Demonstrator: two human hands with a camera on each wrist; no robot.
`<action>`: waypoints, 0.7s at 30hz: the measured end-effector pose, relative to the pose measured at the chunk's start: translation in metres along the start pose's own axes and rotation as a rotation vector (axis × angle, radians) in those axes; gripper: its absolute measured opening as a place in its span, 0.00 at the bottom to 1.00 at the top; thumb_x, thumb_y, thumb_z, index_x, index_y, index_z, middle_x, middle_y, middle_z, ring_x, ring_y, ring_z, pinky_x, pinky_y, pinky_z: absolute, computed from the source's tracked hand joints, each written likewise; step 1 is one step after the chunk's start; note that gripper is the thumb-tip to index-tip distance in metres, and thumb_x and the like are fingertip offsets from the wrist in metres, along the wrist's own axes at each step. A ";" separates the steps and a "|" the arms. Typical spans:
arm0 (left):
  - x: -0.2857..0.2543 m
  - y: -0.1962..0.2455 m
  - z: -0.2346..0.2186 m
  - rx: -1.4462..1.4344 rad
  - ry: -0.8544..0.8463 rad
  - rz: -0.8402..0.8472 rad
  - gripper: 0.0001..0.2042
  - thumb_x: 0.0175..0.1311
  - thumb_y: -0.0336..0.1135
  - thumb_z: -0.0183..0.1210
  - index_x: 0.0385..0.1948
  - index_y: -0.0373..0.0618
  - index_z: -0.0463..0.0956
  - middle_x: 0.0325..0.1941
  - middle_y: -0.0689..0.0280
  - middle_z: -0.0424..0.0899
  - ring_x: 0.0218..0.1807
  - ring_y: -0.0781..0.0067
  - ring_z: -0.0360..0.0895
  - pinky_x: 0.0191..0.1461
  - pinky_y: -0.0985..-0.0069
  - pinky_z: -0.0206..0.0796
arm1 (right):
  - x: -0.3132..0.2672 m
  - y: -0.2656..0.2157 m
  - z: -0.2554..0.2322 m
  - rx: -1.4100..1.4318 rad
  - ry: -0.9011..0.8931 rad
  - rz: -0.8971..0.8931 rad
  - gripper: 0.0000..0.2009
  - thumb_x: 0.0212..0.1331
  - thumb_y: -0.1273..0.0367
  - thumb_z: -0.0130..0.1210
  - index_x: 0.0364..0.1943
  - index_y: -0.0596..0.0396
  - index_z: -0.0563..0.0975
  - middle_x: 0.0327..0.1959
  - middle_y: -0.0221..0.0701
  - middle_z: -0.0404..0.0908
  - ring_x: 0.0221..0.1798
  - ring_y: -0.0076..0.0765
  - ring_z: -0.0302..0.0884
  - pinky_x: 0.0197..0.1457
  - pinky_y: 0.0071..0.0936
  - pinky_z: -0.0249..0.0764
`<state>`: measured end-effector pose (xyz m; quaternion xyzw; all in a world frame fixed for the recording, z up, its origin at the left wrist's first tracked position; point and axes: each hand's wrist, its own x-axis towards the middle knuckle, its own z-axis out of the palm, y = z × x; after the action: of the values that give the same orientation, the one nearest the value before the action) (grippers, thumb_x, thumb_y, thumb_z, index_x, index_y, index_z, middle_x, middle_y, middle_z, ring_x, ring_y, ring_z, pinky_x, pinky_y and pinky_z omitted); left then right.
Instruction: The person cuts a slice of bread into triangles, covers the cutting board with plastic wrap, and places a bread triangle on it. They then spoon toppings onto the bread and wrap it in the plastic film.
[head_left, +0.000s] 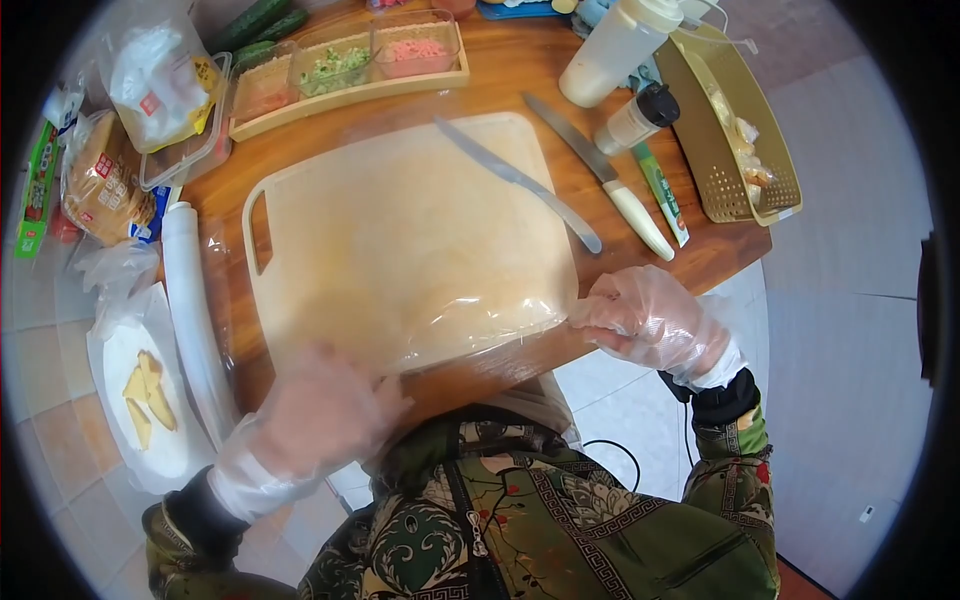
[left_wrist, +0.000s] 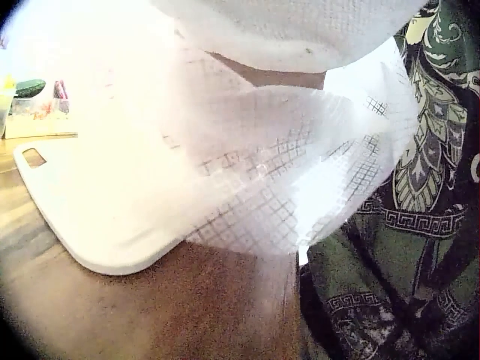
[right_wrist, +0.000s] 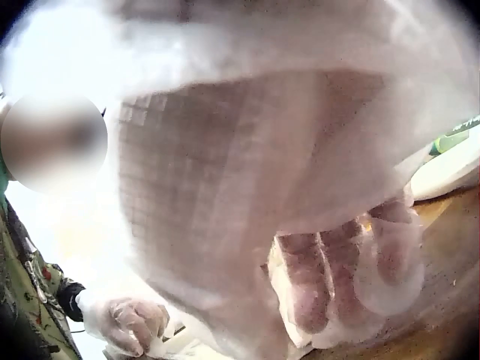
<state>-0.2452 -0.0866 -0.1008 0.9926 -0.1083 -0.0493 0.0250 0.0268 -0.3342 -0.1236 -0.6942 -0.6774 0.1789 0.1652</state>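
A clear sheet of plastic film [head_left: 490,320] lies over the cream cutting board [head_left: 350,200], shiny and creased along its near edge. At the board's near right corner my right hand [head_left: 655,320], in a clear plastic glove, pinches the film; its curled fingers [right_wrist: 307,300] show in the right wrist view. My gloved left hand [head_left: 320,415] is motion-blurred at the near left corner, where the film's edge runs to its fingers. The right wrist view shows those left-hand fingers bent. A table knife [head_left: 520,180] rests across the board's right side.
Right of the board lie a white-handled knife [head_left: 605,180] and a green tube [head_left: 660,195], near a squeeze bottle [head_left: 615,55], a shaker [head_left: 637,120] and a basket [head_left: 710,150]. Left are a film roll [head_left: 190,310] and bagged bread [head_left: 105,180]. Chopped food fills a divided tray [head_left: 350,105] behind.
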 end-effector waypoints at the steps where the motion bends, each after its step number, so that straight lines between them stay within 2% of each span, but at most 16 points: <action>1: 0.000 0.000 0.006 0.000 0.000 -0.002 0.10 0.58 0.44 0.63 0.23 0.51 0.78 0.20 0.67 0.79 0.26 0.63 0.78 0.38 0.65 0.66 | 0.001 0.001 0.004 -0.010 0.015 -0.027 0.09 0.51 0.69 0.64 0.36 0.45 0.78 0.30 0.31 0.78 0.31 0.47 0.79 0.32 0.44 0.74; 3: 0.001 -0.002 0.016 0.025 -0.049 -0.039 0.10 0.58 0.44 0.63 0.23 0.51 0.77 0.17 0.67 0.77 0.27 0.63 0.79 0.36 0.64 0.66 | 0.001 0.003 0.010 -0.019 0.029 -0.055 0.09 0.50 0.68 0.63 0.37 0.44 0.78 0.30 0.31 0.78 0.30 0.48 0.79 0.31 0.44 0.74; 7: -0.002 -0.005 0.013 0.079 -0.127 -0.026 0.09 0.56 0.43 0.64 0.23 0.52 0.77 0.15 0.67 0.76 0.27 0.62 0.80 0.34 0.63 0.66 | -0.005 0.010 0.011 -0.093 -0.139 -0.035 0.11 0.51 0.68 0.63 0.40 0.44 0.81 0.31 0.31 0.79 0.30 0.46 0.79 0.31 0.42 0.74; 9: -0.007 -0.012 0.011 -0.008 -0.126 0.067 0.09 0.56 0.43 0.64 0.24 0.52 0.77 0.14 0.67 0.75 0.26 0.61 0.78 0.33 0.62 0.65 | -0.004 0.009 0.002 -0.097 -0.201 -0.030 0.11 0.52 0.68 0.63 0.41 0.44 0.82 0.31 0.31 0.79 0.30 0.45 0.80 0.31 0.41 0.75; 11: -0.004 -0.013 0.001 0.032 -0.118 0.062 0.09 0.57 0.43 0.63 0.24 0.51 0.78 0.16 0.67 0.75 0.27 0.61 0.78 0.34 0.62 0.65 | -0.001 0.008 -0.010 -0.087 -0.021 -0.057 0.10 0.52 0.69 0.63 0.40 0.47 0.82 0.31 0.32 0.79 0.30 0.45 0.79 0.32 0.42 0.75; 12: -0.002 -0.013 -0.003 0.070 -0.115 0.058 0.08 0.57 0.42 0.63 0.24 0.51 0.78 0.17 0.67 0.76 0.27 0.61 0.78 0.34 0.62 0.65 | 0.003 0.012 -0.012 -0.093 -0.017 -0.058 0.10 0.52 0.69 0.63 0.40 0.47 0.82 0.31 0.32 0.79 0.30 0.45 0.79 0.32 0.42 0.75; 14: 0.005 -0.015 -0.005 0.052 -0.070 0.005 0.08 0.58 0.42 0.63 0.24 0.51 0.78 0.20 0.67 0.78 0.29 0.60 0.78 0.36 0.62 0.66 | 0.019 0.022 -0.013 -0.243 0.295 -0.001 0.10 0.52 0.70 0.63 0.40 0.50 0.82 0.33 0.35 0.81 0.31 0.46 0.80 0.34 0.42 0.77; 15: 0.009 -0.016 -0.006 0.028 -0.026 -0.049 0.08 0.59 0.41 0.62 0.24 0.51 0.78 0.23 0.67 0.79 0.31 0.60 0.77 0.38 0.63 0.66 | 0.033 0.016 -0.017 -0.264 0.380 0.036 0.12 0.53 0.69 0.64 0.42 0.53 0.81 0.33 0.38 0.81 0.33 0.48 0.80 0.37 0.43 0.78; 19: 0.020 -0.022 0.001 0.028 -0.060 -0.154 0.06 0.59 0.39 0.62 0.25 0.51 0.78 0.28 0.67 0.80 0.34 0.60 0.78 0.42 0.63 0.68 | 0.066 0.029 -0.008 -0.355 0.391 0.116 0.16 0.54 0.66 0.65 0.47 0.51 0.80 0.36 0.39 0.82 0.37 0.50 0.82 0.39 0.46 0.78; 21: 0.022 -0.024 0.003 0.012 0.042 -0.175 0.06 0.58 0.37 0.62 0.25 0.50 0.78 0.27 0.67 0.80 0.34 0.59 0.78 0.43 0.61 0.69 | 0.073 0.035 -0.001 -0.375 0.347 0.161 0.16 0.55 0.65 0.65 0.48 0.51 0.80 0.36 0.39 0.83 0.36 0.51 0.82 0.39 0.46 0.77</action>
<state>-0.2194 -0.0679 -0.1072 0.9992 -0.0210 -0.0296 0.0169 0.0594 -0.2620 -0.1409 -0.7845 -0.6029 -0.0585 0.1326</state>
